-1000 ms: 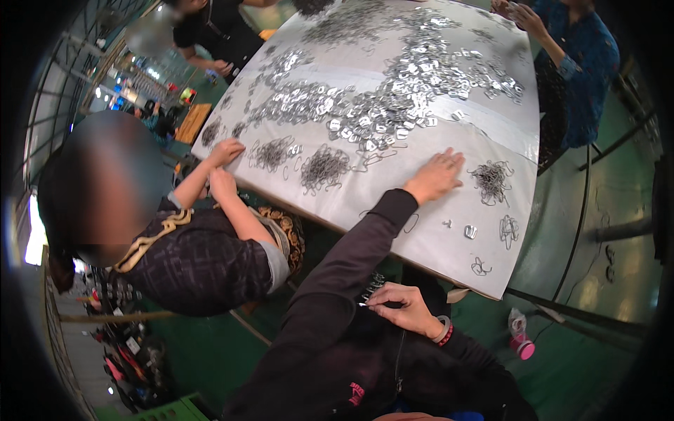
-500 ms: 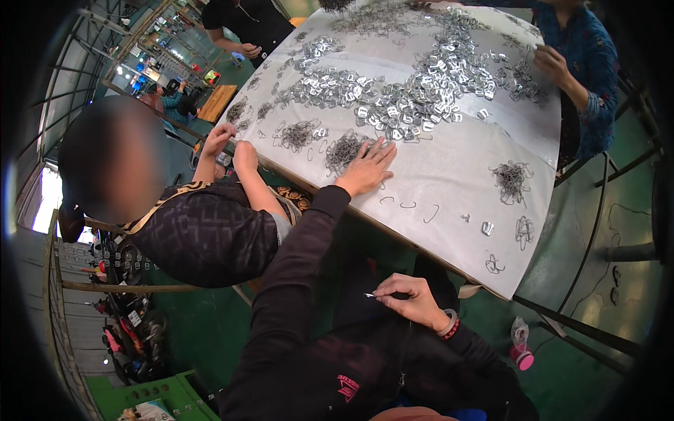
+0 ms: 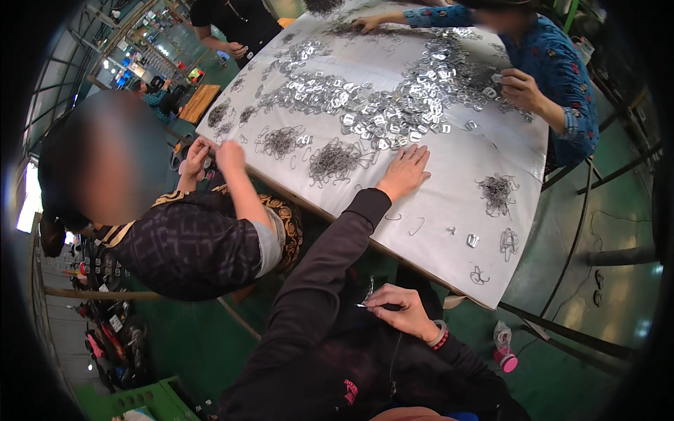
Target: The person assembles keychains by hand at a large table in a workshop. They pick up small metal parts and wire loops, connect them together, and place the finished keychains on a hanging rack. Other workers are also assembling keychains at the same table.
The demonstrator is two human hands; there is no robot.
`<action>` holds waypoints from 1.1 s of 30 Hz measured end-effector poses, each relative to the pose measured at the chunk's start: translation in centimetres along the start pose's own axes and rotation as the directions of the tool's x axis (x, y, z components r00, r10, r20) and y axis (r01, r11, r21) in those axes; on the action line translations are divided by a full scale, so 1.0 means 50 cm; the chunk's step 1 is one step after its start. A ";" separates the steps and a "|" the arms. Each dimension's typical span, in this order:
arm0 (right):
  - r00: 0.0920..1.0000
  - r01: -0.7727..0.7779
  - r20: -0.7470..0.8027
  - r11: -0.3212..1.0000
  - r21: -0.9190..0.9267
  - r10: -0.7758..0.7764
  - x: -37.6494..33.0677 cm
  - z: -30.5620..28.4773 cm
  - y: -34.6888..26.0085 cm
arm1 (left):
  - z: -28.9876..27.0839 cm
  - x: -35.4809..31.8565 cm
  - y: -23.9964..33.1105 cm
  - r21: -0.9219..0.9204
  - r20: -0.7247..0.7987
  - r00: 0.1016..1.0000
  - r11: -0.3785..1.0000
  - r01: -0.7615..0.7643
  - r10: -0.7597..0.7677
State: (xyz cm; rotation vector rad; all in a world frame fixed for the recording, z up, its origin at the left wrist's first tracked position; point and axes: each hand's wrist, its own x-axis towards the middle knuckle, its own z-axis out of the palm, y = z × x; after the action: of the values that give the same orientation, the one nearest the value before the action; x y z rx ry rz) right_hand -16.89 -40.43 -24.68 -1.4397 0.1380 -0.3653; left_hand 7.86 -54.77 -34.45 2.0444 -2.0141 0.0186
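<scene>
Wire hooks in a tangled grey pile [image 3: 335, 160] lie on the table [image 3: 449, 203] just left of my left hand [image 3: 404, 172]. From the head view I see that hand stretched out on a long black sleeve, palm down and flat on the tabletop, fingers spread and pointing up toward the heap of stamped metal clips [image 3: 393, 105]; it is open and grips nothing. My right hand [image 3: 397, 312] is drawn in close to my body, below the table edge, with thumb and fingers pinched on a thin metal piece [image 3: 366, 298] that pokes out to the left. A pink and grey band sits on that wrist.

The table top is a pale, dull sheet, smooth and slightly shiny, its edges bent by the lens. The clips are small, flat, bright silver pieces strewn in a wide band across the middle. Darker wire bundles lie apart: another small wire pile [image 3: 497, 191] to the right of my left hand, and a few single loose hooks between it and the near edge.

A person in a dark patterned top [image 3: 189, 242] works at the left edge, both hands at the rim. Another in a blue sleeve [image 3: 562, 84] sits at the far right. A green crate [image 3: 133, 400] stands at lower left, and a pink-capped bottle [image 3: 504, 347] lies on the green floor at lower right.
</scene>
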 end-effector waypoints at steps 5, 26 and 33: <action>0.999 -0.024 0.027 0.999 0.043 0.022 0.015 0.001 0.007 | -0.027 -0.108 -0.049 -0.058 -0.071 0.997 0.998 -0.019 0.015; 1.000 0.002 0.008 0.999 -0.035 -0.002 0.014 0.007 0.004 | -0.143 -0.142 -0.132 0.103 -0.062 0.923 0.918 0.384 -0.379; 0.999 -0.002 -0.047 0.999 -0.041 0.000 0.023 0.004 0.006 | -0.118 -0.196 -0.098 0.130 -0.180 0.934 0.933 0.335 -0.310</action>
State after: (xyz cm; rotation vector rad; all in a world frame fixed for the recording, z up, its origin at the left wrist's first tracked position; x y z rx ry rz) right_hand -15.71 -40.59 -24.81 -1.4724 0.1854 -0.3972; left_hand 13.41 -43.99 -31.60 2.3689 -1.6082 0.2744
